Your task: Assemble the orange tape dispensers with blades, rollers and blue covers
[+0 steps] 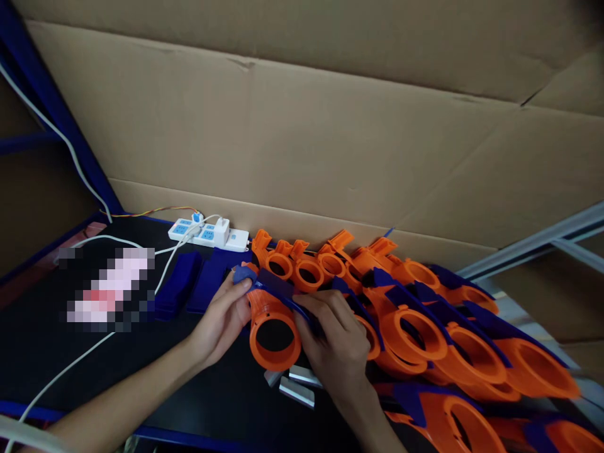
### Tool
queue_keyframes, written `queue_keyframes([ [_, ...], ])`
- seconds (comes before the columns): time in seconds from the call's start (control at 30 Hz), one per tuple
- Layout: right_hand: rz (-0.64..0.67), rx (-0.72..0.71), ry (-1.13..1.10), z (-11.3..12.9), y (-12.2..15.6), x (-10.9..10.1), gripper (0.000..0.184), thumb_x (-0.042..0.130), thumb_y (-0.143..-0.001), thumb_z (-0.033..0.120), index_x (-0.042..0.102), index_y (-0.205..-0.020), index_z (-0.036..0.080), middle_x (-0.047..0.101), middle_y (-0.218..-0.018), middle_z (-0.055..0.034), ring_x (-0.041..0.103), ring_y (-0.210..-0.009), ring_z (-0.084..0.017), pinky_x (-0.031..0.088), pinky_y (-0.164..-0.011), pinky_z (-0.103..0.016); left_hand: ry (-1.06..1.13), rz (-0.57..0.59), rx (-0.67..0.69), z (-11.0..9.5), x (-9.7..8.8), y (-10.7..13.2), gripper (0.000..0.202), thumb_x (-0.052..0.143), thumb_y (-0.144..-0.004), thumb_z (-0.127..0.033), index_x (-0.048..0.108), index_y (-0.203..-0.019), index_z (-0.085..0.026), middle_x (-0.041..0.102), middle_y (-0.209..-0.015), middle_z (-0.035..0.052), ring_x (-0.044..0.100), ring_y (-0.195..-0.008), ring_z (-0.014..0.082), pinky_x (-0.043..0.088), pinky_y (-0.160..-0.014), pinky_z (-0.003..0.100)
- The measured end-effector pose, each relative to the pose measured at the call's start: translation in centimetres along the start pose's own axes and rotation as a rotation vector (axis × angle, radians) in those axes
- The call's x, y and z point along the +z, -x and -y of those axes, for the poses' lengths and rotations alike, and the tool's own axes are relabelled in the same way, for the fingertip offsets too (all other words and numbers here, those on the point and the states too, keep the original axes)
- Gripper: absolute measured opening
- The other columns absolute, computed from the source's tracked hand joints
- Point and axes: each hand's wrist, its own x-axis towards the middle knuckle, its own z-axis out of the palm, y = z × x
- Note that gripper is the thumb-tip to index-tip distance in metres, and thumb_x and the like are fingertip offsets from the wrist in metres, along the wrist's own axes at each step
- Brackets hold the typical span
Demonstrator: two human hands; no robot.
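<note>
An orange plastic part (265, 309) with a round ring at its near end is held up just over the table. My left hand (225, 318) grips its left side, thumb on top pressing a blue flap at its far edge. Across the top of the part runs a dark blue strip (279, 288). My right hand (337, 340) is closed on the strip's right end, thumb and fingers pinched together. My palm hides part of what lies beneath it. Small silver metal bars (297, 391) rest on the table just below the ring.
Many similar orange ringed parts (419, 333), several with blue strips, crowd the right side. Stacks of blue strips (177, 286) lie left of my hands. Behind them sits a white power strip (236, 239) with cables. A cardboard wall (302, 138) closes off the back.
</note>
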Motion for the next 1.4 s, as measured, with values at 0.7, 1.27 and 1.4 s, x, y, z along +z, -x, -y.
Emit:
queue_keyframes([
  [0.7, 0.181, 0.659, -0.714, 0.8, 0.6, -1.2, 0.02, 0.071, -0.087, 0.033, 0.07, -0.106, 0.025, 0.067, -0.087, -0.0012, 0.062, -0.083, -0.016, 0.051, -0.076, -0.025, -0.473, 0.168, 0.078, -0.3, -0.6, 1.7, 0.06, 0.086, -0.065, -0.014, 0.067, -0.121, -0.024, 0.07, -0.102, 0.004, 0.065, -0.091, 0.0207, 0.052, -0.08, 0.027],
  [1.27, 0.224, 0.951, -1.154, 0.4, 1.5, -1.1, 0.016, 0.083, -0.077, 0.031, 0.073, -0.083, 0.021, 0.058, -0.076, 0.002, 0.047, -0.069, -0.009, 0.035, -0.062, -0.019, -0.741, 0.372, 0.143, -1.3, 0.3, 1.8, 0.065, 0.093, -0.052, -0.022, 0.066, -0.112, -0.022, 0.056, -0.106, 0.0051, 0.056, -0.097, 0.0237, 0.047, -0.083, 0.031],
  [1.4, 0.237, 0.946, -1.192, 0.4, 1.3, -1.1, 0.015, 0.083, -0.076, 0.03, 0.071, -0.08, 0.02, 0.059, -0.077, 0.0022, 0.048, -0.07, -0.009, 0.036, -0.063, -0.019, -0.759, 0.388, 0.127, -1.4, 0.4, 1.9, 0.062, 0.094, -0.052, -0.022, 0.068, -0.108, -0.021, 0.057, -0.106, 0.0055, 0.057, -0.098, 0.0247, 0.048, -0.087, 0.034],
])
